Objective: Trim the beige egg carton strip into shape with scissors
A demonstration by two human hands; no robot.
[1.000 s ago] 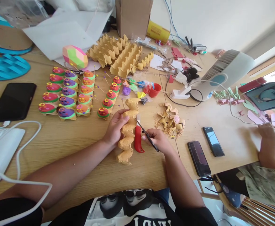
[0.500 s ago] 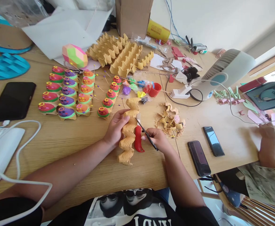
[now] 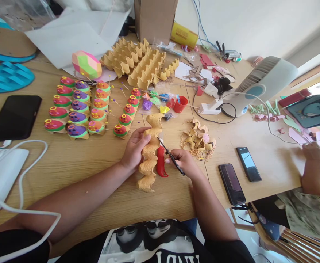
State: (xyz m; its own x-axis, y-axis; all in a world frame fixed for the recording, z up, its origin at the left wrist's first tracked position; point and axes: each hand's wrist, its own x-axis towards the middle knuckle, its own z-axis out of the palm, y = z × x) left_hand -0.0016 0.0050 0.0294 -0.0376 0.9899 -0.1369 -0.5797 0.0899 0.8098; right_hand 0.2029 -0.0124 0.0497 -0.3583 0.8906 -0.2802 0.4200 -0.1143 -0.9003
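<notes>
While the broad wooden surface [image 3: 173,199] carries the whole layout, the work occupies its near middle, as seen from where I stand. Toward the back lie large yellow tray sections [image 3: 146,70]. Well in front of them, a single wavy egg-tray strip [image 3: 149,159] is held with its length running front to back. To its right, apart from it, is a heap of offcuts [image 3: 198,140]. The left grip [image 3: 134,149] is clamped on the strip above its middle, thumb on the facing side; pinch close to the cut, but hold fingertips off the blade line. The right grip [image 3: 186,163] is closed around a slender dark tool [image 3: 175,163], apparently scissors; whether its blades are parted, I cannot tell. A red-handled knife [image 3: 161,166] lies just beside the strip. The tool's tip [image 3: 158,138] meets, or nearly meets, the strip's right edge: bite shallowly, rotate the strip rather than the wrist, and use short strokes.
</notes>
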